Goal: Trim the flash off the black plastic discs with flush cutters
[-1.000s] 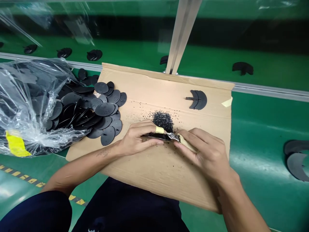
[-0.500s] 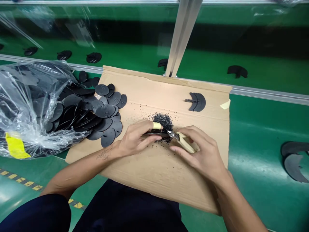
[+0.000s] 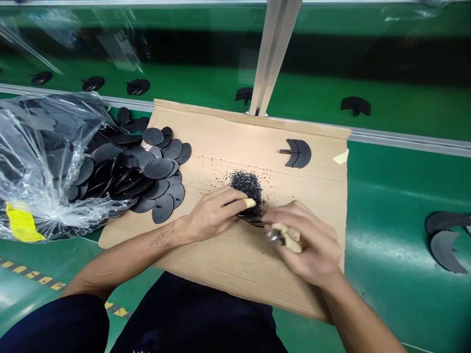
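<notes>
My left hand (image 3: 213, 215), with tape on the index fingertip, pinches a flat black plastic disc (image 3: 252, 219) edge-on above the cardboard sheet (image 3: 235, 264). My right hand (image 3: 312, 245) grips small cutters with cream handles (image 3: 287, 238); their metal jaws sit just below and right of the disc, blurred. A small heap of black plastic trimmings (image 3: 247, 184) lies on the cardboard just behind my hands. A trimmed half-moon black piece (image 3: 299, 152) rests near the cardboard's far right.
A clear plastic bag (image 3: 40, 162) with a yellow label spills several black discs (image 3: 158, 169) onto the cardboard's left. Behind runs a green conveyor (image 3: 206, 88) carrying black pieces (image 3: 355, 104), crossed by a metal post (image 3: 272, 54). More black pieces (image 3: 447, 240) lie at right.
My right hand has drawn the cutters back and down, away from the disc's edge. My left hand has shifted the disc slightly toward me. The conveyor pieces have drifted left.
</notes>
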`<action>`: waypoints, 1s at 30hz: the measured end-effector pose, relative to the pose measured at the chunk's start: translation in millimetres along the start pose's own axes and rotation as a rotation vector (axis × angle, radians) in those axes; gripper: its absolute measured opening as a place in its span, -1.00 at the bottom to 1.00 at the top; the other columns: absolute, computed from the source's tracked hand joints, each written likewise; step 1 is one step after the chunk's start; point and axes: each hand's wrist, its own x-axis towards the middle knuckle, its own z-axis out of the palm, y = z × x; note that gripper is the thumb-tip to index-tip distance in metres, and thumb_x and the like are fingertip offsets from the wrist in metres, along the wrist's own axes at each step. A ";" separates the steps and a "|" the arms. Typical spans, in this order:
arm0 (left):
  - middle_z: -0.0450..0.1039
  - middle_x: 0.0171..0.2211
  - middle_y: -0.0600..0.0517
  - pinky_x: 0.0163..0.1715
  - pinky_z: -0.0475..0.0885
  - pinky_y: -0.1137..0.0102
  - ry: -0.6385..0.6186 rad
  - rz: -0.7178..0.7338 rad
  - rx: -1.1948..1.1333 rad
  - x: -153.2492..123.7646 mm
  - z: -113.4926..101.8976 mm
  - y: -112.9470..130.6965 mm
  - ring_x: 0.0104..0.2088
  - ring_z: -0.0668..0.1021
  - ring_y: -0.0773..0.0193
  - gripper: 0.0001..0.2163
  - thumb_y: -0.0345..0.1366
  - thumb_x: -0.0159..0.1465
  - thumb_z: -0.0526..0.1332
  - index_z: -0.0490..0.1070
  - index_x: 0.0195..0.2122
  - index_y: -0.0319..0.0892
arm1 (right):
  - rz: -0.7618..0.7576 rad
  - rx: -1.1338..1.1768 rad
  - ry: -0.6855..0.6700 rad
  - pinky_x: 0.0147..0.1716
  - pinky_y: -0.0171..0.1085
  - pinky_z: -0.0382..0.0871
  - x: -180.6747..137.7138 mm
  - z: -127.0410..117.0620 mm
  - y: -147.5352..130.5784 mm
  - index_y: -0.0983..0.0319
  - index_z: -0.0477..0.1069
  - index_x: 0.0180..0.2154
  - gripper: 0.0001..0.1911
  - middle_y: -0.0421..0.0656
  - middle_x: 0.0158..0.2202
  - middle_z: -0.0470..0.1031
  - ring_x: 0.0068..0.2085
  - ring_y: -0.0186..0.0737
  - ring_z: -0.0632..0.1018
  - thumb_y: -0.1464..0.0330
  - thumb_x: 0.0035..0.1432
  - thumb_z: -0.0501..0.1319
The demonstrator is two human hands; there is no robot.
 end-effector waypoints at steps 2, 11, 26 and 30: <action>0.56 -0.18 -0.10 -0.22 0.57 0.34 0.020 -0.037 -0.089 1.1 -2.0 -0.1 -0.19 0.58 0.25 -0.69 -0.61 0.28 0.08 0.46 -0.03 -0.26 | 0.084 -0.022 0.053 -0.31 -0.19 0.44 3.4 -5.9 4.4 0.17 0.45 -0.07 -0.73 -0.10 -0.23 0.60 -0.25 -0.18 0.59 0.52 0.20 0.29; 0.56 -0.14 -0.12 -0.16 0.61 0.31 0.032 -0.086 -0.284 -0.1 -5.9 -2.1 -0.12 0.61 0.25 -0.68 -0.58 0.28 0.13 0.45 0.03 -0.24 | 0.088 -0.305 -0.227 -0.21 -0.09 0.40 5.9 -17.3 14.0 0.16 0.44 0.06 -0.70 -0.03 -0.09 0.61 -0.17 -0.08 0.55 0.41 0.30 0.20; 0.58 -0.17 -0.12 -0.19 0.62 0.37 0.065 -0.042 -0.280 -2.0 -2.2 -1.8 -0.15 0.63 0.27 -0.75 -0.57 0.30 0.16 0.48 -0.04 -0.27 | -0.072 -0.643 -0.191 -0.39 -0.21 0.26 3.3 -17.6 12.4 0.16 0.49 -0.03 -0.79 -0.15 -0.30 0.62 -0.39 -0.25 0.46 0.45 0.32 0.23; 0.59 -0.17 -0.11 -0.19 0.62 0.36 0.064 -0.026 -0.265 -2.6 -4.3 -0.4 -0.16 0.63 0.27 -0.74 -0.58 0.30 0.15 0.49 -0.04 -0.24 | -0.103 -0.694 -0.179 -0.40 -0.21 0.27 3.1 -19.1 7.2 0.17 0.49 -0.06 -0.78 -0.16 -0.35 0.61 -0.38 -0.23 0.46 0.50 0.30 0.21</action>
